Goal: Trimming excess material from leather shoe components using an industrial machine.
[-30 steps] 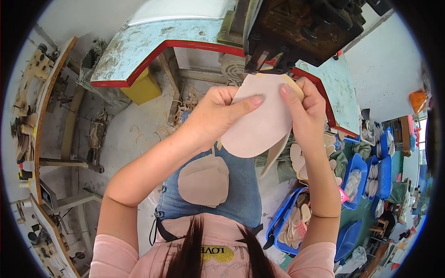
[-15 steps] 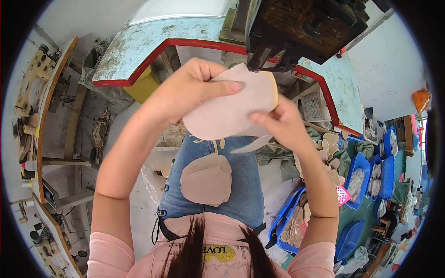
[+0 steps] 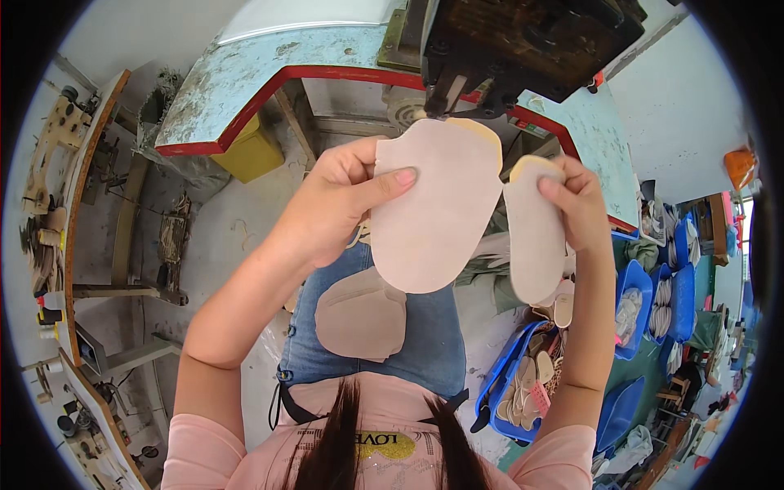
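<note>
Pc [image 3: 535, 241], smooth, oblong, in R grip [image 3: 581, 204]

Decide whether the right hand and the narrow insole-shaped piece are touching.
Touching. The head view shows the right hand gripping the narrow insole-shaped piece by its upper right edge, thumb laid over its pale face.

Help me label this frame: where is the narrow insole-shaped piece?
In the head view, the narrow insole-shaped piece hangs right of centre from the right hand, beside the wider piece in the left hand.
</note>
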Demonstrator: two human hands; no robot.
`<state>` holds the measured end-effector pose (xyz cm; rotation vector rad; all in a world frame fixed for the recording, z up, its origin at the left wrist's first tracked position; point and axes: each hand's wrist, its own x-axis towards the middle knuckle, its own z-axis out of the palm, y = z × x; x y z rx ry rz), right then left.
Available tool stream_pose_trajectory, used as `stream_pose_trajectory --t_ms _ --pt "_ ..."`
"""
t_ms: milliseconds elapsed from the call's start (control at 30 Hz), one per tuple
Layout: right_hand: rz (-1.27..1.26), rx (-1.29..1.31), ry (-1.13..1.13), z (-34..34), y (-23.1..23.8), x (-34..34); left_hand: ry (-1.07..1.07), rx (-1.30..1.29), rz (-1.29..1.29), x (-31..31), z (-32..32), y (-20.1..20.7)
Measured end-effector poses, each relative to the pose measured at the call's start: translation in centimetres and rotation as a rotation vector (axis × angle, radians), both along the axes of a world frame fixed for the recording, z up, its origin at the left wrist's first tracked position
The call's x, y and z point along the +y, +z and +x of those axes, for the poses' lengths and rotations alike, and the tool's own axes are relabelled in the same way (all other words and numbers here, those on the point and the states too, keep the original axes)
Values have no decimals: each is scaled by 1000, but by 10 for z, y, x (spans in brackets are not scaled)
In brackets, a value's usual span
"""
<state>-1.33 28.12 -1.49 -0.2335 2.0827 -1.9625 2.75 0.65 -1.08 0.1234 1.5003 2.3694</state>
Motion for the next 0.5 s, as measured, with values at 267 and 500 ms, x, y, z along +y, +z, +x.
stream_pose_trajectory --t_ms 267,500 --pt "216 186 -8 -25 52 -35 175 30 47 -4 19 -17" --pt "281 410 100 -65 64 -44 72 -86 171 15 31 -26"
